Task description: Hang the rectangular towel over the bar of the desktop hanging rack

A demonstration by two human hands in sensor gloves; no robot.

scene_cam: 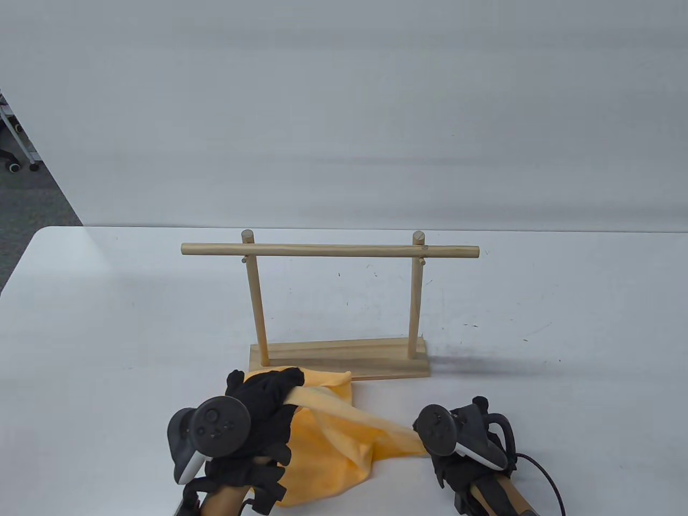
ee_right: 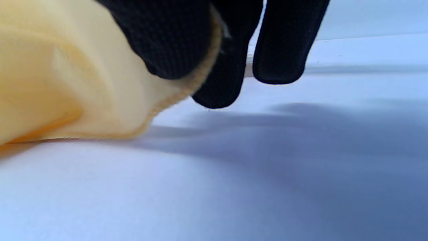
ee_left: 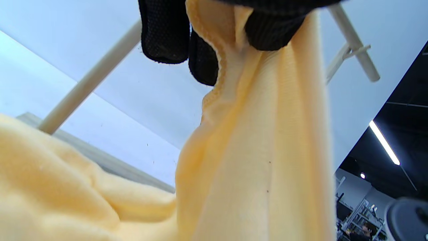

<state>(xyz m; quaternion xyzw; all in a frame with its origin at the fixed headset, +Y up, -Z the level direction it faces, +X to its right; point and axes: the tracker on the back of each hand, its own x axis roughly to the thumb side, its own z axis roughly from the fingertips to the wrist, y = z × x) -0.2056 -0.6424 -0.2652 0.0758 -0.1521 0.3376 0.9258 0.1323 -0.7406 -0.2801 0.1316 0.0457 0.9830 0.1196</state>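
A yellow towel [scene_cam: 328,441] lies bunched on the table just in front of the wooden rack's base [scene_cam: 344,359]. My left hand [scene_cam: 269,395] grips one corner of it, raised off the table; the hemmed edge shows between the fingers in the left wrist view [ee_left: 230,60]. My right hand [scene_cam: 430,449] pinches the other corner low near the table, seen in the right wrist view [ee_right: 187,83]. The towel's top edge stretches between the hands. The rack's horizontal bar [scene_cam: 329,250] is bare, resting on two uprights.
The white table [scene_cam: 107,333] runs wide on both sides of the rack. A black cable [scene_cam: 548,478] trails from my right wrist at the bottom right. The table's far edge lies behind the rack; floor and chair wheels [scene_cam: 13,166] show at far left.
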